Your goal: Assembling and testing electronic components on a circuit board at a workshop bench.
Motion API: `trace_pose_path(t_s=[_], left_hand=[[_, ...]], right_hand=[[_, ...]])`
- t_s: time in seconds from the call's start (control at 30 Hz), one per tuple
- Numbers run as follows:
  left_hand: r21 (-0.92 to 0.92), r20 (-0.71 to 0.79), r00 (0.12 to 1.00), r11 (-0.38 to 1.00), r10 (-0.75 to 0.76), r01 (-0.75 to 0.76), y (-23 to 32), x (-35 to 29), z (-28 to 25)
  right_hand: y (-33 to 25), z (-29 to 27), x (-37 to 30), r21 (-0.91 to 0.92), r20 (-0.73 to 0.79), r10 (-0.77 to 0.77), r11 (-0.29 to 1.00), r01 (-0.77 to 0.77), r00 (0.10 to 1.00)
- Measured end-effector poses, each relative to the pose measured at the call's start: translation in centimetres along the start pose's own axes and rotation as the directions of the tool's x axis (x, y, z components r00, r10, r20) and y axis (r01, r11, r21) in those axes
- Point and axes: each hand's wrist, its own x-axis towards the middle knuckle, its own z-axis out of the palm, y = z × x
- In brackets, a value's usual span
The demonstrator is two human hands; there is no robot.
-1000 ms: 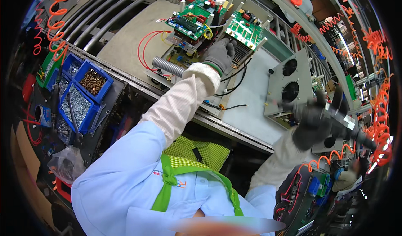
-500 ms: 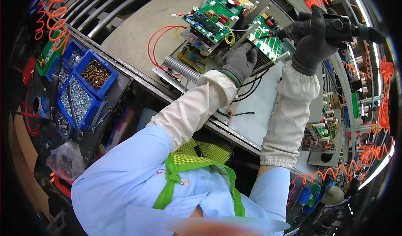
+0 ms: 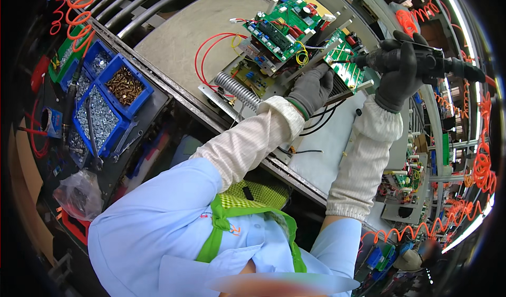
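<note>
My right hand (image 3: 399,81), in a dark grey glove, is wrapped round a black power screwdriver (image 3: 378,61). The driver lies nearly level, its thin bit reaching left over the upright green circuit board (image 3: 348,75); whether it touches a screw is too small to tell. My gloved left hand (image 3: 311,90) is closed at the near left edge of that board, beside a metal plate. Its fingertips are partly hidden, and I cannot make out what they grip. Left of it stands a second green board (image 3: 282,38) with components, above a coiled silver spring-like part (image 3: 237,90).
Red wires (image 3: 203,57) loop out left of the assembly, and black cables (image 3: 322,120) hang in front. At left, blue bins (image 3: 122,119) hold screws and nuts, with wrenches (image 3: 126,139) alongside. Orange coiled hoses (image 3: 74,12) hang at both sides. Metal rollers (image 3: 153,10) lie at the back left.
The whole view has shifted slightly, with the assembly and both hands appearing lower and to the right. My right hand has lowered a little with the screwdriver. My left hand stays at the board's edge.
</note>
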Motion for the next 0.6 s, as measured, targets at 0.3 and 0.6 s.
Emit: trace_pose_path(t_s=[0.3, 0.6], left_hand=[[-0.061, 0.002, 1.0, 0.998, 0.019, -0.019, -0.3, -1.4, 0.5], [-0.143, 0.03, 0.995, 0.985, -0.097, 0.1, -0.1, 0.8, -0.9]], right_hand=[[0.8, 1.7, 2.2, -0.063, 0.089, 0.21, 0.977, -0.204, 0.974], [1.8, 2.5, 2.9, -0.069, -0.017, 0.168, 0.983, -0.169, 0.986]])
